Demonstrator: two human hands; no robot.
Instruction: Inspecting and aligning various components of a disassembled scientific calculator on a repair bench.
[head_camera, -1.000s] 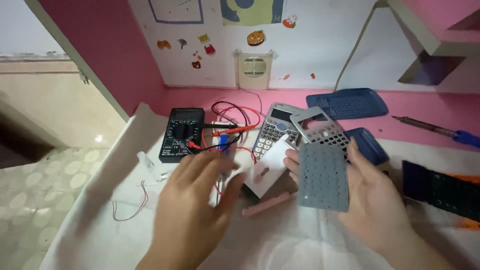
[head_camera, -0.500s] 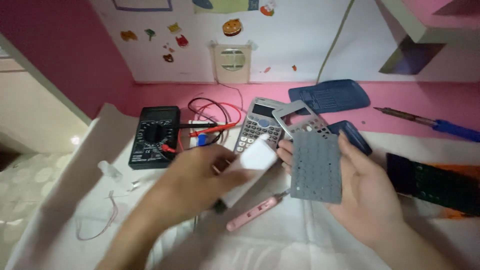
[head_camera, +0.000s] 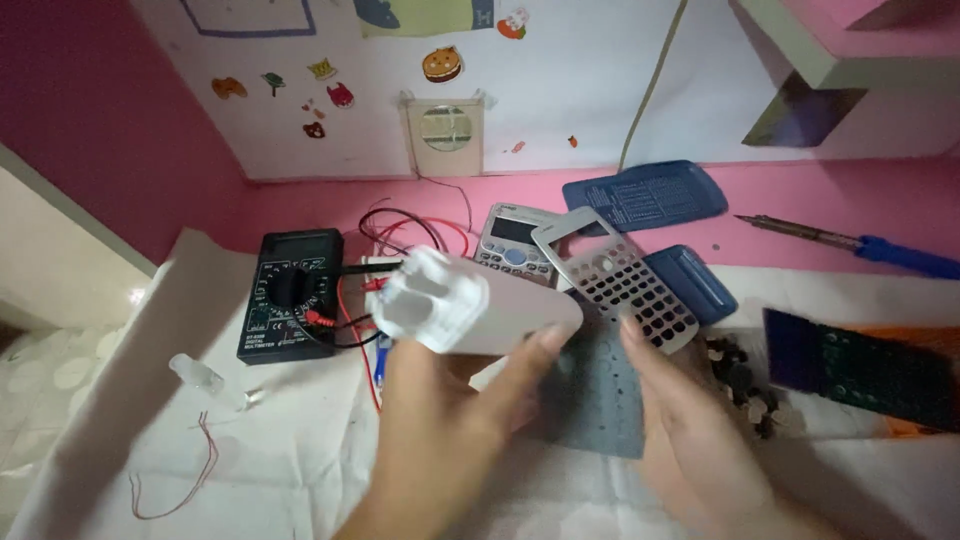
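Note:
My left hand is raised over the middle of the desk and grips a white plastic object, blurred, with its blocky end pointing left. Beside it, my right hand holds a grey calculator front frame full of empty key holes, together with a grey rubber keypad sheet under it. The white object partly hides the frame's lower left corner. A second, grey calculator lies on the desk behind them.
A black multimeter with red and black leads lies at left. Blue covers and a soldering iron rest on the pink shelf behind. A dark circuit board, loose keys and a small clear vial lie on the white cloth.
My left hand has picked up the white object and lifted it toward the camera. My right hand lowered the frame and keypad sheet slightly. The pink tool is now hidden.

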